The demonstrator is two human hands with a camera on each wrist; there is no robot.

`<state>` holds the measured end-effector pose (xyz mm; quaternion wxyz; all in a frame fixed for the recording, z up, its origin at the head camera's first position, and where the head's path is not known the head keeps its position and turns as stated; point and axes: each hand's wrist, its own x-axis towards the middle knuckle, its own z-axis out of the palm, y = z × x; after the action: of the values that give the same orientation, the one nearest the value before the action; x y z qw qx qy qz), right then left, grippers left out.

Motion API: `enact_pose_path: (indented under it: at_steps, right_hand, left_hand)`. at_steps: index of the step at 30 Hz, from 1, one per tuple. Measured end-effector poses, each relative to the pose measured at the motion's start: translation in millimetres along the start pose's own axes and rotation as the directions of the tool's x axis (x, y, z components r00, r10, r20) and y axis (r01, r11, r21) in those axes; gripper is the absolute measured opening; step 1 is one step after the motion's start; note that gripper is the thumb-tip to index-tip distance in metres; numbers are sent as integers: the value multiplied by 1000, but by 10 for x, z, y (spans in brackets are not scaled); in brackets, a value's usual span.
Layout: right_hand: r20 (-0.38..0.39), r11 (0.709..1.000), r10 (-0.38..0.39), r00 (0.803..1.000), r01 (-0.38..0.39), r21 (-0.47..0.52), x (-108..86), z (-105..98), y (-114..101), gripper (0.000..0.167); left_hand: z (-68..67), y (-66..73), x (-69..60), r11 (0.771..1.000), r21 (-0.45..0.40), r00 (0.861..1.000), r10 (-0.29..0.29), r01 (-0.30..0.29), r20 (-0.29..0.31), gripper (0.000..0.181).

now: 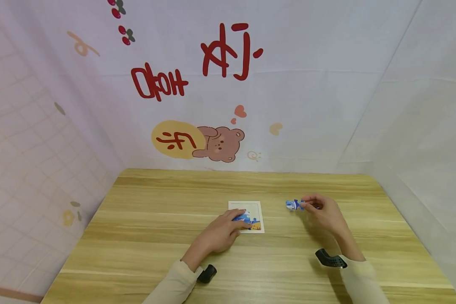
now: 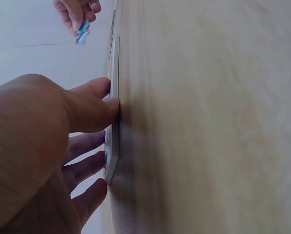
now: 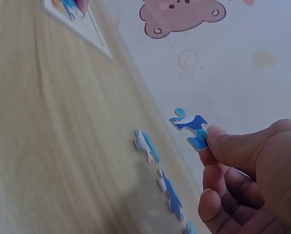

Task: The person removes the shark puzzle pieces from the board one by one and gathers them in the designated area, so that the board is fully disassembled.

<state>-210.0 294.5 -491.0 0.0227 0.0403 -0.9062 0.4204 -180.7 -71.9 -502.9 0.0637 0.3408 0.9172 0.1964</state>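
Observation:
A square puzzle board [image 1: 262, 219] with a pale frame lies flat on the table, partly filled with blue, white and yellow pieces. My left hand [image 1: 220, 230] rests on it, fingers extended over the picture. In the left wrist view, the thumb touches the edge of the board [image 2: 114, 141]. To the right, my right hand [image 1: 324, 213] pinches a blue and white puzzle piece [image 3: 198, 121] between thumb and index finger, raised above the table. Below it lie loose puzzle pieces [image 3: 147, 146]; one is dark blue [image 3: 171, 195], and another [image 3: 190, 228] is cut off by the frame edge.
The wood-grain table [image 1: 155, 202] meets a white cloth backdrop [image 1: 307, 105] with a printed bear [image 1: 222, 143] and red characters. Cloth also hangs along the left and right sides. A black device [image 1: 330, 258] sits on the right wrist, another [image 1: 207, 274] on the left.

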Motion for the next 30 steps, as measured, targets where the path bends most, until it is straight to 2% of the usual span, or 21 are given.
enact_pose_path:
  at_steps: [3,10,18,25,30]
  right_hand:
    - [-4,999,35,999,-35,-8,-40,-68,63,29]
    - [4,997,56,998,-56,-47,-130,-208,223,30]
    - [35,991,83,996,-79,-105,-197,-323,409,31]
    - [-10,972,34,999,-36,-233,-231,-371,534,21]
    - [-52,962,21,998,-34,-270,-224,-357,563,17]
  left_hand:
    - [9,-5,-3,1000,2,1000,1,-1,1,41]
    - [31,-15,8,1000,1,1000,6,-6,-13,40]
    - [33,-24,5,1000,0,1000,-23,23,16,40]
    - [43,-26,10,1000,2,1000,-17,17,14,40]
    - [39,-19,11,1000,1,1000,-3,3,-6,40]
